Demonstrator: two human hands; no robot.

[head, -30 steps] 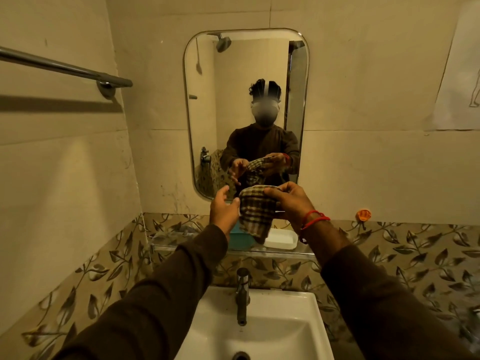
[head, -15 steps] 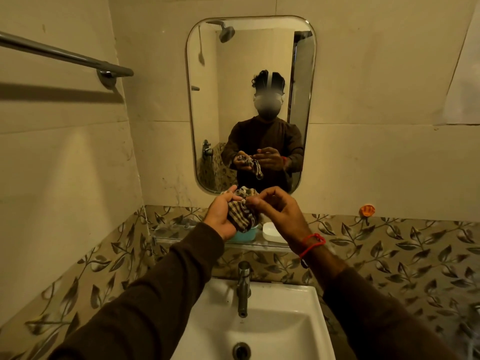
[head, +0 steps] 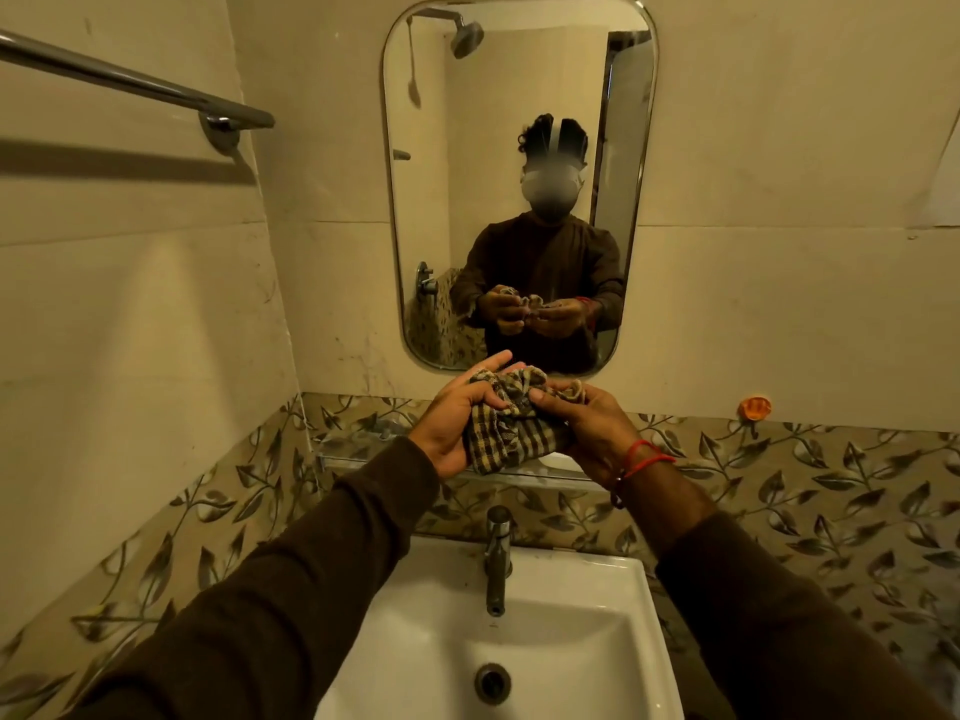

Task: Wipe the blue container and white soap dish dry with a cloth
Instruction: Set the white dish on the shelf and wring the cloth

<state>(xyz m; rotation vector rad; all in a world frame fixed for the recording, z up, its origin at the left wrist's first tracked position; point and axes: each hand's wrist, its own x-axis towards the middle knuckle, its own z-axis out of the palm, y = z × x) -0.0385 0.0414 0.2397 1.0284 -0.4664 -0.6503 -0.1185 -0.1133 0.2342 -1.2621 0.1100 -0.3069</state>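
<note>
A brown and cream checked cloth [head: 511, 433] is bunched up between both hands, held over the glass shelf [head: 358, 449] below the mirror. My left hand [head: 457, 418] grips its left side with curled fingers. My right hand [head: 582, 423], with red threads at the wrist, pinches the right side. A small strip of the white soap dish [head: 558, 461] shows under the cloth on the shelf. The blue container is hidden behind the cloth and hands.
A white basin [head: 441, 636] with a chrome tap [head: 497, 558] sits below the shelf. A mirror [head: 519, 174] hangs on the back wall, a towel rail [head: 135, 85] on the left wall, and an orange hook [head: 755, 406] at the right.
The cloth went from hanging spread out to crumpled into a ball between both hands. The hands moved lower in view and now hide the blue container.
</note>
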